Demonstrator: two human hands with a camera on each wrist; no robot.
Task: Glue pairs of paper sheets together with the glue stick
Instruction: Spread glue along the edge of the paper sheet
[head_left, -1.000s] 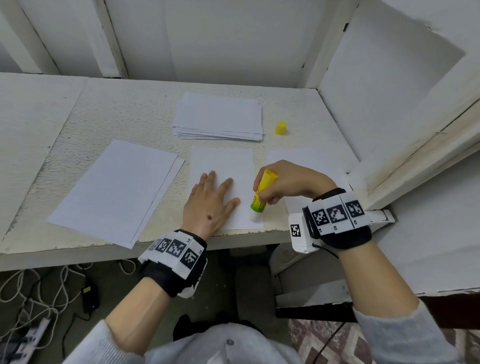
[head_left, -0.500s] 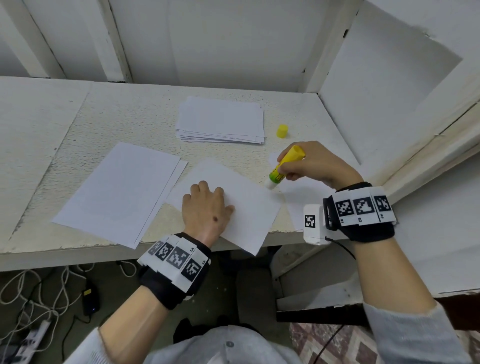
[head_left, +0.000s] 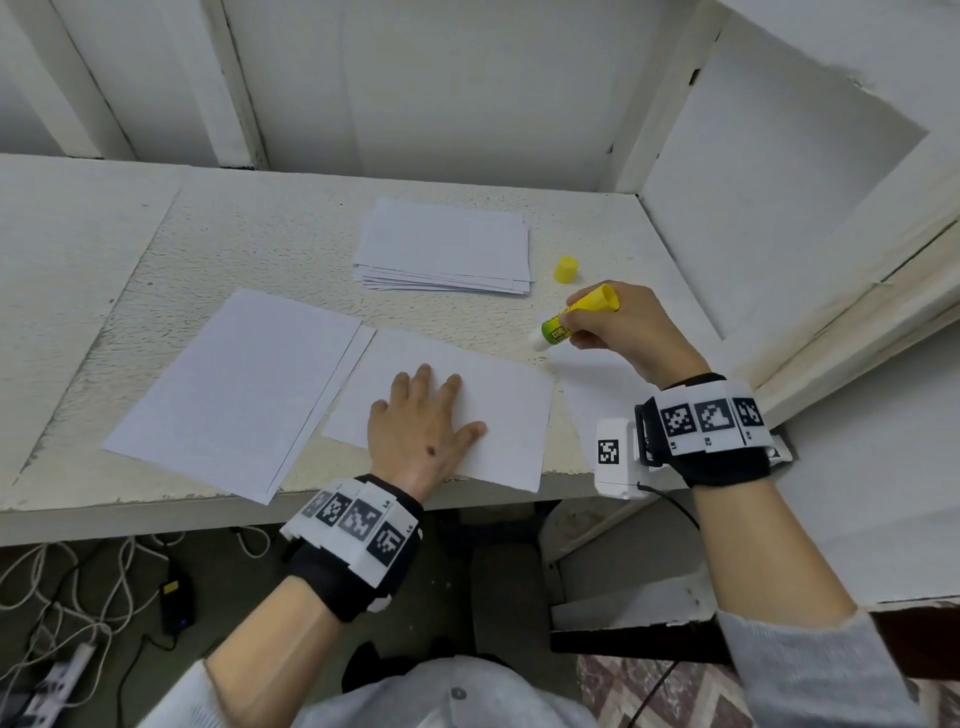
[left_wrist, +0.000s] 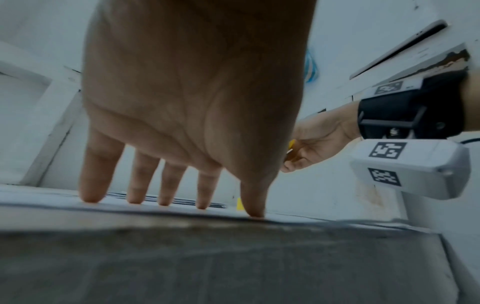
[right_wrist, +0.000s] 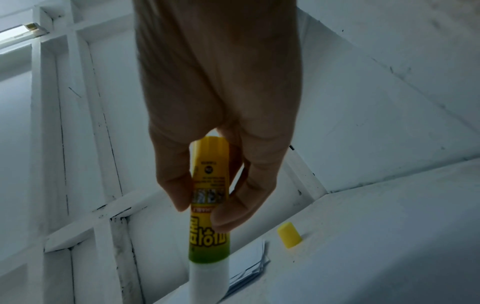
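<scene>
My left hand (head_left: 421, 415) lies flat with spread fingers (left_wrist: 166, 185) on a white sheet (head_left: 498, 410) turned at an angle near the table's front edge. My right hand (head_left: 618, 327) grips a yellow-green glue stick (head_left: 571, 317) (right_wrist: 209, 205), uncapped, its white tip pointing down-left just off the sheet's far right corner. A second sheet (head_left: 592, 389) lies under my right wrist. The yellow cap (head_left: 566, 269) (right_wrist: 288, 237) stands behind the glue stick.
A stack of white paper (head_left: 444, 249) sits at the back of the table (head_left: 260, 239). Two overlapped sheets (head_left: 234, 389) lie at the left. White walls close in the right side and back. Cables lie on the floor below.
My left hand has rotated the sheet clockwise to lie at an angle. My right hand lifted the glue stick off the sheet's near right corner and carried it back and to the right.
</scene>
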